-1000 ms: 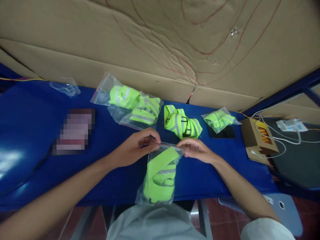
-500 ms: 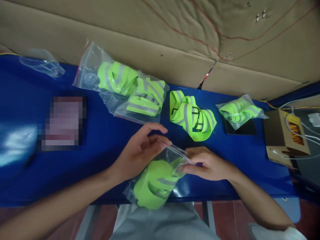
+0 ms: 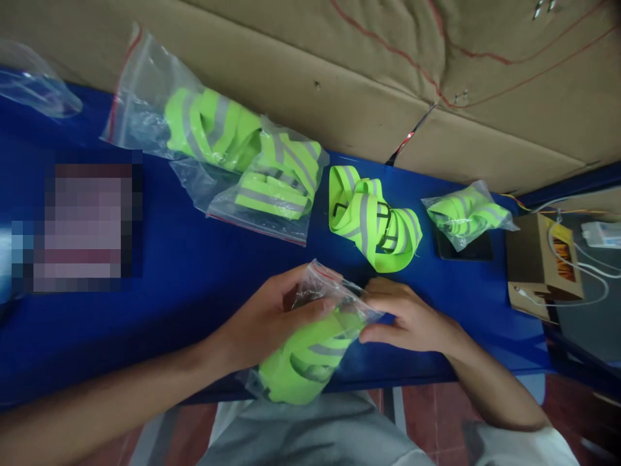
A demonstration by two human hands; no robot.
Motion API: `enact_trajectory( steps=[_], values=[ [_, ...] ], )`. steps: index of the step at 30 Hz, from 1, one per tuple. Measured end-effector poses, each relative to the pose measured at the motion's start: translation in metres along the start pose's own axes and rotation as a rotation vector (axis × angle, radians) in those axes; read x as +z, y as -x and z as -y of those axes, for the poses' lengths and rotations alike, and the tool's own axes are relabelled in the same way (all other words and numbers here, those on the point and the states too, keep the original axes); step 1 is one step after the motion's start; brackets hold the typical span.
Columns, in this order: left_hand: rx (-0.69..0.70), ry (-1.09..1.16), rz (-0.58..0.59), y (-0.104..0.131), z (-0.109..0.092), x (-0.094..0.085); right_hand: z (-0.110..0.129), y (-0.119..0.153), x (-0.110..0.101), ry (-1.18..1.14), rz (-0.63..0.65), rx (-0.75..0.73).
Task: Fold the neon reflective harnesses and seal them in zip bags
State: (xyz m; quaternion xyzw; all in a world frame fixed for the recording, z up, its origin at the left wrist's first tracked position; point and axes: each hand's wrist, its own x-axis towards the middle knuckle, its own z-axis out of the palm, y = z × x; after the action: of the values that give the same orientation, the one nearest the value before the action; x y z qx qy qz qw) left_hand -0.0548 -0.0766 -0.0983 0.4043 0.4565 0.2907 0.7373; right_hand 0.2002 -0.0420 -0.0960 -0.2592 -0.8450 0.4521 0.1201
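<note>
Near the table's front edge is a clear zip bag [image 3: 317, 281] with a red line along its mouth. Inside it sits a rolled fluorescent yellow-green strap [image 3: 294, 366] with grey reflective bands. My left hand [image 3: 272, 317] grips the bag from the left, its thumb across the front and its fingers behind. At the bag's upper right corner, my right hand [image 3: 410, 317] holds the plastic edge with bent fingers; its thumb stands a little lower. Beyond the hands lies an unbagged reflective strap bundle [image 3: 366, 223] with black buckles.
Two bagged reflective straps [image 3: 213, 123] overlap at the back left. Another bagged strap [image 3: 468, 210] rests on a dark flat object [image 3: 466, 249] at right. A cardboard box [image 3: 528, 259] with white cables stands far right. A blurred-out rectangle [image 3: 87, 220] lies left on the blue table [image 3: 179, 285].
My left hand has moved from the bag's mouth down onto its front, with the thumb now across it. The mouth flap shows upright. The view has shifted slightly.
</note>
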Motion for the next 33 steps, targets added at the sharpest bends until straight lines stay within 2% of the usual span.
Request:
enact_trajectory(
  steps=[3, 5, 10, 13, 15, 19, 25, 28, 33],
  values=[
    [0.013, -0.051, 0.119, 0.0, 0.001, 0.0, 0.002, -0.001, 0.0, 0.016, 0.128, -0.041],
    [0.017, -0.045, 0.129, -0.001, 0.0, -0.001, 0.003, 0.001, -0.001, -0.036, 0.088, -0.035],
    [0.054, 0.024, -0.077, -0.003, -0.001, -0.01, -0.003, 0.008, -0.007, -0.276, -0.341, 0.072],
    [0.092, -0.021, -0.151, -0.005, 0.0, -0.013, -0.008, 0.007, -0.005, -0.393, -0.468, 0.151],
    [0.121, -0.033, -0.167, -0.007, 0.0, -0.013, -0.01, 0.005, -0.002, -0.447, -0.469, 0.2],
    [0.154, -0.068, -0.175, -0.008, -0.002, -0.015, -0.007, 0.002, 0.003, -0.353, -0.392, 0.31],
    [0.167, -0.035, -0.171, -0.011, -0.004, -0.017, -0.008, 0.002, 0.003, -0.394, -0.411, 0.272],
    [0.172, -0.042, -0.13, -0.01, -0.003, -0.013, -0.012, 0.001, 0.005, -0.399, -0.4, 0.291],
    [0.162, -0.052, -0.148, -0.009, -0.001, -0.008, -0.011, -0.002, 0.007, -0.479, -0.387, 0.282]
  ],
)
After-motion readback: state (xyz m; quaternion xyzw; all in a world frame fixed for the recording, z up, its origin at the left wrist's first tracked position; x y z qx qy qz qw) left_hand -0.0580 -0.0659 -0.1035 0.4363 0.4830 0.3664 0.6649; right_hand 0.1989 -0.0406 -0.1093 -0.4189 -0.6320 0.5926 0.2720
